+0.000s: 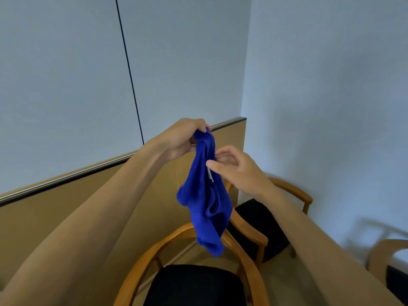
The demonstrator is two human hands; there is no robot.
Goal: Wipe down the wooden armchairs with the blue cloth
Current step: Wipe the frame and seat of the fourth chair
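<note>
The blue cloth [205, 202] hangs crumpled in the air at chest height, a small white tag on its right edge. My left hand [183, 140] pinches its top end from above. My right hand [236, 168] is beside the cloth's upper right edge, with its thumb on the tag and its fingers loosely curled behind the fabric. Below the cloth stands a wooden armchair [141, 268] with a curved back rail and a black seat. A second wooden armchair [295, 191] with a black seat stands in the room's corner, partly hidden by my right arm.
Light blue walls meet in a corner, with tan panelling [66, 208] under a metal rail on the left wall. Part of a third wooden armchair [386, 257] shows at the lower right edge. Beige floor [287, 283] lies between the chairs.
</note>
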